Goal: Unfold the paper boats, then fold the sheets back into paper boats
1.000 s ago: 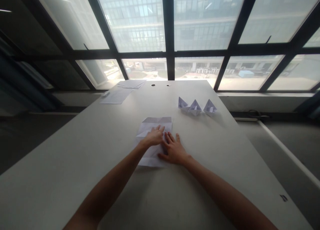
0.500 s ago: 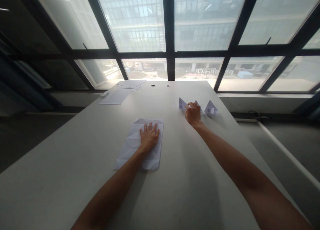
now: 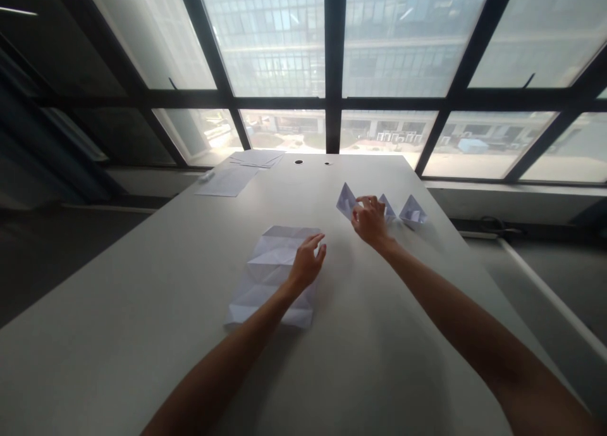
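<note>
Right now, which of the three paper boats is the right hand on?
The left boat: the right hand pinches it. The middle boat sits just behind the hand, and the right boat lies apart.

Both arms stretched forward, bare. Left hand (image 3: 307,264) raised slightly, fingers loosely curled, thumb apart, nothing in grip. Right hand (image 3: 368,219) farther out, wrist bent, fingertips pinched together, grip closed.

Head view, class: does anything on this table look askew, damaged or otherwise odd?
Only small things. The creased sheet under the left hand lies skewed to the table edges and is crossed with fold lines. The right hand pinches the leftmost paper boat, which looks tipped; the other two boats sit level. Nothing is spilled or torn.
</note>
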Available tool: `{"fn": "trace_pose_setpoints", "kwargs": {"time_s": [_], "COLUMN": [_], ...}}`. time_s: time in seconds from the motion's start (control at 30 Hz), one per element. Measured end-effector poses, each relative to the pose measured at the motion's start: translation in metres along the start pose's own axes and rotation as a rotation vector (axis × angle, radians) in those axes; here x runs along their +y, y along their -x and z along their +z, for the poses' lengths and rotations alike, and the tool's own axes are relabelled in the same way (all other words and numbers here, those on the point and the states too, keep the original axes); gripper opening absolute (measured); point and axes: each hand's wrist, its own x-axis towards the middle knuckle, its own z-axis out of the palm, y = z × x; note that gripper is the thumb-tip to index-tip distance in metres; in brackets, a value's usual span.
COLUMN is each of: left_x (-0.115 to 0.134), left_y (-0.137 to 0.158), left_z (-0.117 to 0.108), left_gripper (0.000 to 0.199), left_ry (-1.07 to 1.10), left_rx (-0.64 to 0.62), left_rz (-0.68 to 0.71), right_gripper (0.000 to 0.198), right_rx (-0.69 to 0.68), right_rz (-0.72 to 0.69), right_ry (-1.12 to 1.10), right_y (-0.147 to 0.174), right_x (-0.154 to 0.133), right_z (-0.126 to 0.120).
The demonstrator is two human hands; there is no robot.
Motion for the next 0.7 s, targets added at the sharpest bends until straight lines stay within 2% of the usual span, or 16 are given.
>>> {"fn": "trace_pose_setpoints", "kwargs": {"time_s": [0.07,0.13,0.23,0.3,0.4,0.57,0.7], "left_x": [0.009,0.014,0.017,0.015,0.011,0.006,0.004], "left_y": [0.000,0.002,0.009,0.014,0.021,0.027,0.034], "left_z": [0.004,0.008,0.015,0.020,0.028,0.034,0.040], "left_gripper": [0.047,0.053,0.045,0.032,0.025,0.039,0.051], "left_ry": [0.347,0.642,0.849,0.833,0.687,0.404,0.307], "left_rx": [-0.015,-0.079,-0.188,-0.187,-0.171,-0.190,-0.259], "left_rz": [-0.174,-0.303,-0.412,-0.434,-0.326,-0.174,-0.073], "right_gripper": [0.022,0.020,0.017,0.013,0.020,0.029,0.030], "right_rx": [0.033,0.010,-0.042,-0.059,-0.053,0.085,0.143], "right_rz": [-0.015,-0.039,-0.066,-0.049,0.079,0.417,0.485], "right_ry": [-0.100,-0.176,-0.282,-0.379,-0.576,-0.779,-0.815], "right_y": [0.033,0.069,0.115,0.134,0.141,0.128,0.123], "right_x": [-0.026,-0.049,-0.072,-0.078,-0.074,-0.058,-0.049], "right_z": [-0.014,-0.024,-0.031,-0.029,-0.021,-0.003,0.008]}}
